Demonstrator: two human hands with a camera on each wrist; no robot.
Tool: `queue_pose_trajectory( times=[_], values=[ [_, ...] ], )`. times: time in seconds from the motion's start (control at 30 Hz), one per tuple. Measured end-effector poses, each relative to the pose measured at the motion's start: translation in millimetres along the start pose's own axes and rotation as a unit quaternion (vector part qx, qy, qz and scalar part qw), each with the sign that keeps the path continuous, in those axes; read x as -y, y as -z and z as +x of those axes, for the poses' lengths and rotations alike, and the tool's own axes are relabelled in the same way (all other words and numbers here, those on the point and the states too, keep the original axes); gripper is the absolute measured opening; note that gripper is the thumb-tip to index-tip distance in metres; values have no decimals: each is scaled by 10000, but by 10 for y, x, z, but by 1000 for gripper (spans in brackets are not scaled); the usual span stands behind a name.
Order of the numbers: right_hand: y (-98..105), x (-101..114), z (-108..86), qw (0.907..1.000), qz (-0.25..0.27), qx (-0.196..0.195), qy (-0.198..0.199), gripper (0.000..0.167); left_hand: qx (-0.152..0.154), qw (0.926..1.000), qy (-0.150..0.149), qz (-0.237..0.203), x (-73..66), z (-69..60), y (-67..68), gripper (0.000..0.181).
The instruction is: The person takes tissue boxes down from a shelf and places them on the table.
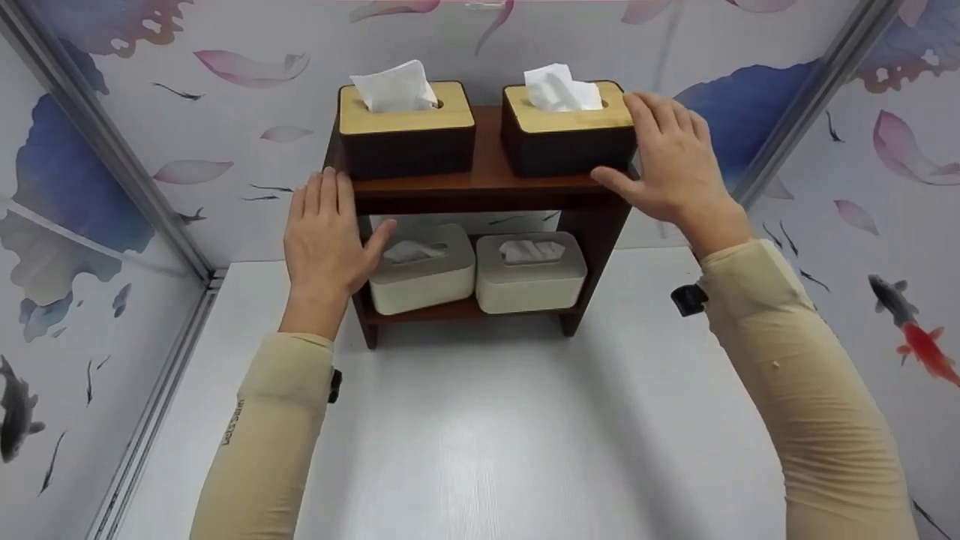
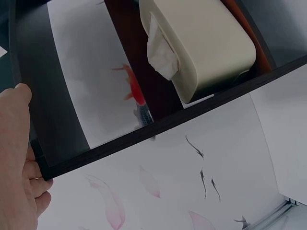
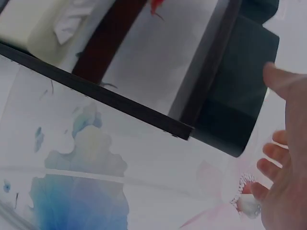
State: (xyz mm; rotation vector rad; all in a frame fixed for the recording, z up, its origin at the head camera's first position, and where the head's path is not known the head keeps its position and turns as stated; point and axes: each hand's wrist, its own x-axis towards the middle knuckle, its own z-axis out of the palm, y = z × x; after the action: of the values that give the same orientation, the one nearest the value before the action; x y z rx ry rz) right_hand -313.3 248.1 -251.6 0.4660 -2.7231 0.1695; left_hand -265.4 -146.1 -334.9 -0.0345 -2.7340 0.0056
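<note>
A dark red-brown shelf (image 1: 487, 150) bears two black tissue boxes with light wooden lids on top, the left one (image 1: 407, 150) and the right one (image 1: 574, 150). Two cream tissue boxes, left (image 1: 424, 289) and right (image 1: 531, 289), stand on its lower board. My left hand (image 1: 322, 240) lies at the shelf's left upper edge, fingers straight; in the left wrist view the hand (image 2: 14, 153) meets the shelf's corner. My right hand (image 1: 679, 165) is beside the right black box, fingers extended; in the right wrist view a gap shows between the hand (image 3: 288, 158) and box (image 3: 240, 91).
The shelf stands on a white table (image 1: 480, 435) against a white back panel (image 1: 247, 135) painted with petals and fish. Metal-framed side panels, left (image 1: 67, 225) and right (image 1: 862, 247), enclose the table.
</note>
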Motion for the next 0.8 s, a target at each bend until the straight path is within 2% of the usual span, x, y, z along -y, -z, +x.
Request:
queue_pose_trajectory(
  times=[0.17, 0.37, 0.57, 0.8],
  values=[
    [75, -3, 248, 9979, 199, 596, 123, 103, 14, 10000, 24, 67, 7, -2, -11, 93],
    [95, 18, 508, 9921, 490, 1144, 142, 94, -37, 10000, 34, -13, -15, 0, -38, 92],
    [111, 68, 676, 9892, 529, 1355, 150, 96, -3, 10000, 56, -23, -13, 0, -25, 91],
    [87, 79, 845, 9861, 789, 1429, 302, 90, 71, 9999, 64, 88, -3, 7, -29, 93]
  ],
)
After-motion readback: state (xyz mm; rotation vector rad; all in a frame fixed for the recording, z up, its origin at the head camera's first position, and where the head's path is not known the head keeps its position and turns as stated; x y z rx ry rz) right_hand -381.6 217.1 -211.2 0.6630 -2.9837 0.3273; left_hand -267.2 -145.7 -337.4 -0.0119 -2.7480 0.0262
